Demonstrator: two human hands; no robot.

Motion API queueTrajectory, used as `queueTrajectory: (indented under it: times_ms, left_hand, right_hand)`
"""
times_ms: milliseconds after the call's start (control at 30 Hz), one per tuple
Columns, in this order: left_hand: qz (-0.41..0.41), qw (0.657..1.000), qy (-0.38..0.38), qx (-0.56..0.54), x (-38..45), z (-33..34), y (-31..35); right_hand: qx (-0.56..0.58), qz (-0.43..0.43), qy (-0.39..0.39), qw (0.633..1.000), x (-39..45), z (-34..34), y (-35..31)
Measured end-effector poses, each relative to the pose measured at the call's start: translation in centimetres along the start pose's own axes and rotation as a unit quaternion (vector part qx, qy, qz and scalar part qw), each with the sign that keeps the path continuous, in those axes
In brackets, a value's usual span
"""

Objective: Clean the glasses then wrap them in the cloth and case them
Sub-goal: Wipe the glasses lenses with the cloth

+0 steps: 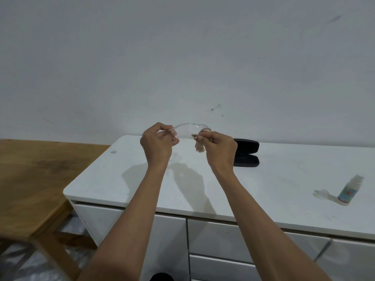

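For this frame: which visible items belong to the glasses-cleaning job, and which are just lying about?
Part of the job:
- glasses, held up by the left hand
- cloth, pinched in the right hand
- black case, open on the white cabinet
- spray bottle, probably lens cleaner

Just lying about:
- wooden table
- small clear item beside the bottle, too blurred to identify

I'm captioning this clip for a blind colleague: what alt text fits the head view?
A person holds clear glasses above a white cabinet, the left hand pinching one end and the right hand pinching a beige cloth at the other. An open black case and a spray bottle sit on top.
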State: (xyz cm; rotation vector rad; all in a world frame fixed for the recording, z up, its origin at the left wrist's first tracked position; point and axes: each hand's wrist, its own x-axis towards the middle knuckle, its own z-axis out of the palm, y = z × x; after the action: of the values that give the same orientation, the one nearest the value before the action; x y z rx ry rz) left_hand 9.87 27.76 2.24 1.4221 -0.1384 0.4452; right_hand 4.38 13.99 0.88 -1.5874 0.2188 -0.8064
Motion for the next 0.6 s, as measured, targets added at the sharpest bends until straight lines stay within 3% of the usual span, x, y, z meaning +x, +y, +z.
queueTrajectory:
  times_ms: [267, 400, 600]
  left_hand:
    - [0.061, 0.997, 0.01, 0.048, 1.5, -4.1, -3.8]
    - [0.106, 0.985, -0.011, 0.134, 1.0, -6.5, -7.1]
    - [0.105, 0.976, -0.013, 0.188, 0.2, -7.7, -9.6]
  right_hand:
    - [0.02, 0.02, -0.003, 1.0, 0.3, -2.3, 2.5]
    - [0.018, 0.027, -0.002, 0.999, 0.5, -3.5, 3.8]
    - [0.009, 0.038, 0.011, 0.999, 0.7, -4.5, 4.4]
